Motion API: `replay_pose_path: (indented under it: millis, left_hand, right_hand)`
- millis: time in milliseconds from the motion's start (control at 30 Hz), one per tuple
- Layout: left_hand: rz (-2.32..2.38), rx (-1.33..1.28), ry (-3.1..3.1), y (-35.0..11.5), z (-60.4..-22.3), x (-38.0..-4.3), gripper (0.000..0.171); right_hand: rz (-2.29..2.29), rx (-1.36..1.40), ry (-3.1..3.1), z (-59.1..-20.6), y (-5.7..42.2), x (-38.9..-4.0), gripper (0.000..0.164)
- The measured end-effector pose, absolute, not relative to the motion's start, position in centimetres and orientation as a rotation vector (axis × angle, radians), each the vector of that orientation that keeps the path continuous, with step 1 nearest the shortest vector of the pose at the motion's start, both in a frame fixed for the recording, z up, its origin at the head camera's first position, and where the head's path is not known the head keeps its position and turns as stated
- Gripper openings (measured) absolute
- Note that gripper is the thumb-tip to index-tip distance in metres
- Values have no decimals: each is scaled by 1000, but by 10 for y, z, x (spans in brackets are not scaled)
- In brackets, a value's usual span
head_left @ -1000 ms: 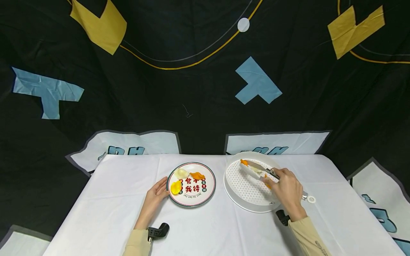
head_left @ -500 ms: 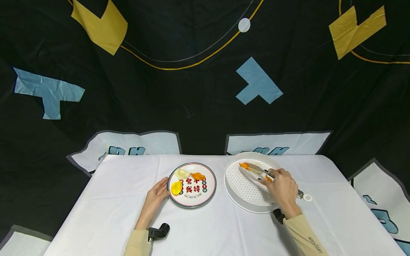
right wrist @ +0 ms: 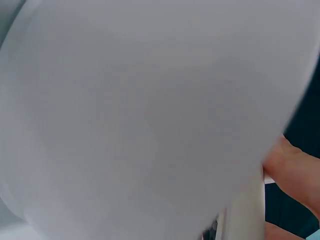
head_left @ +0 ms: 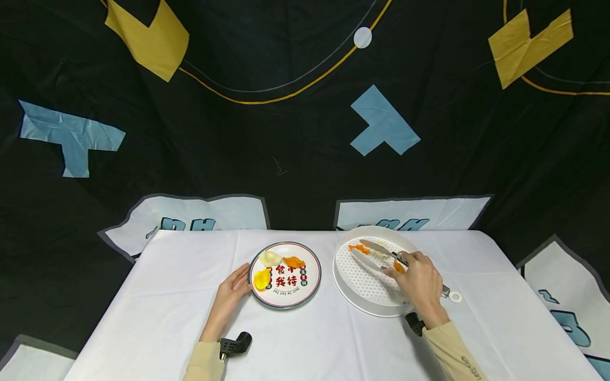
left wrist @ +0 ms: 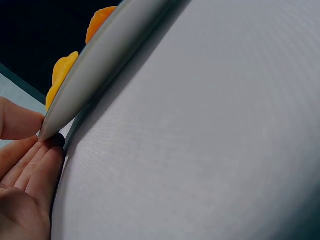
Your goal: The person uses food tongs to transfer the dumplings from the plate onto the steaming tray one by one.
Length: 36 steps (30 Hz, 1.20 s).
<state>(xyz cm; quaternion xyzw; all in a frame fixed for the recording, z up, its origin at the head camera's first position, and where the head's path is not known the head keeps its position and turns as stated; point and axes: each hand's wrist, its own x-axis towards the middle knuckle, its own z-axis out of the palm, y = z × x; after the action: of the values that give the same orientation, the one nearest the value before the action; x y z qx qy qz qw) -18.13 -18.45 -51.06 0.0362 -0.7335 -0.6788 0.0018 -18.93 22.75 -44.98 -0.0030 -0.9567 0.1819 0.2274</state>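
My left hand (head_left: 232, 293) pinches the left rim of a round plate (head_left: 286, 301), thumb on top and fingers beneath in the left wrist view. On the plate lie a yellow dumpling-like piece (head_left: 261, 279), a pale one (head_left: 270, 258) and an orange one (head_left: 293, 262). My right hand (head_left: 423, 283) grips metal tongs (head_left: 383, 250), whose tips are spread over a white perforated tray (head_left: 350, 278). An orange piece (head_left: 357, 248) lies by the tips. A pale piece (head_left: 379, 254) shows between the tong arms, and another orange piece (head_left: 398, 266) is partly hidden by my right hand.
Both dishes stand on a table with a white cloth (head_left: 305, 344). A black curtain (head_left: 295, 153) hangs behind it. The tray's raised rim blocks most of the right wrist view.
The tongs have shifted slightly left and their tips have spread. The orange piece that was at the tips now lies lower on the tray. The left hand and plate stay put.
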Motion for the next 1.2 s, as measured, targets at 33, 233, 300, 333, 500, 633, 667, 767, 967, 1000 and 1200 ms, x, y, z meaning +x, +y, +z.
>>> replay_pose_path:
  millis: [33, 233, 300, 333, 500, 633, 667, 767, 967, 1000, 1200]
  left_hand:
    - [-2131, 112, -2301, -184, -510, -181, 58]
    - [-2158, 139, -2290, -184, -510, -181, 58]
    - [-2160, 139, -2288, -184, -510, -180, 58]
    - [-2153, 138, -2294, -184, -510, -180, 58]
    - [-2120, 135, -2318, -184, -511, -181, 58]
    - [-2115, 138, -2320, -184, -510, -181, 57]
    - [-2117, 139, -2317, -184, -510, -181, 57]
    - [-2121, 144, -2317, -184, -510, -181, 57]
    - [-2124, 144, -2312, -184, -510, -181, 58]
    - [-2127, 145, -2307, -184, -510, -181, 58]
    - [-2144, 139, -2288, -185, -512, -182, 58]
  right_hand:
    - [513, -14, -2633, -449, 228, -189, 60]
    - [562, 13, -2591, -442, 226, -186, 61]
    - [576, 25, -2593, -439, 222, -184, 62]
    - [583, 29, -2595, -437, 221, -183, 62]
    - [620, 77, -2556, -430, 209, -179, 61]
    - [633, 145, -2507, -427, 197, -177, 59]
    - [634, 161, -2502, -427, 194, -176, 59]
    - [641, 212, -2495, -426, 182, -174, 59]
    - [649, 278, -2502, -427, 159, -175, 58]
    - [647, 288, -2505, -427, 155, -175, 58]
    - [653, 331, -2528, -432, 132, -178, 60]
